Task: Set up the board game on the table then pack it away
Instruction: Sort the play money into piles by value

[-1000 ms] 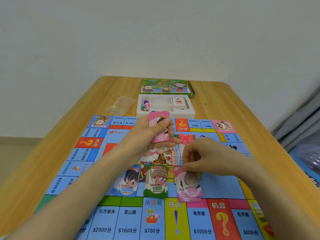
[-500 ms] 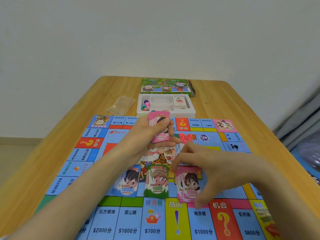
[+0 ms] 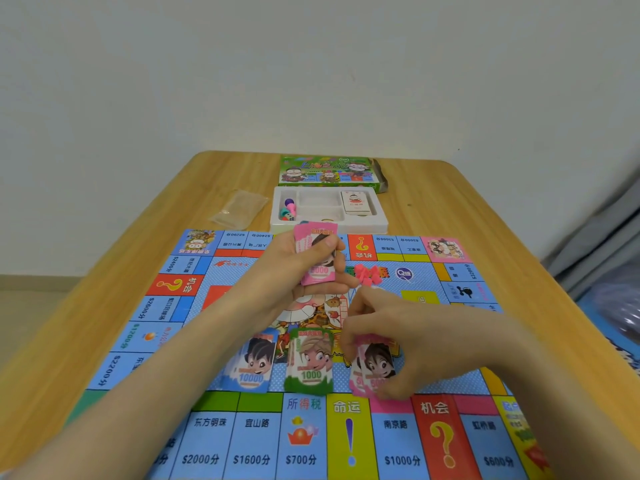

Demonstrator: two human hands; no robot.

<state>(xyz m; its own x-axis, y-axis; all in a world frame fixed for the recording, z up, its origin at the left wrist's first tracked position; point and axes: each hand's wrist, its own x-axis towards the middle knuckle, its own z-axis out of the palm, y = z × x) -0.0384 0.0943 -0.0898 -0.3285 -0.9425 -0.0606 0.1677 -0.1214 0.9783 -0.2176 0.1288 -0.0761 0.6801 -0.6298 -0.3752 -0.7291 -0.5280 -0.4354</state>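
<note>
Fingers [image 3: 320, 245] grip pink notes [image 3: 317, 271] — wooden table [image 3: 450, 209], white wall [image 3: 311, 64].

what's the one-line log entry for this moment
phase: sorting money | left hand: holds pink notes | right hand: grips pink pile on board | blue pile, green pile: beside it

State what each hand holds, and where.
Left hand grips pink notes around their middle; right hand pinches the pink 5000 pile on the board by its edges.

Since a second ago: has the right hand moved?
Yes. The right hand came toward the camera over the pink 5000 pile, nearer the $1000 square of the board.
</note>
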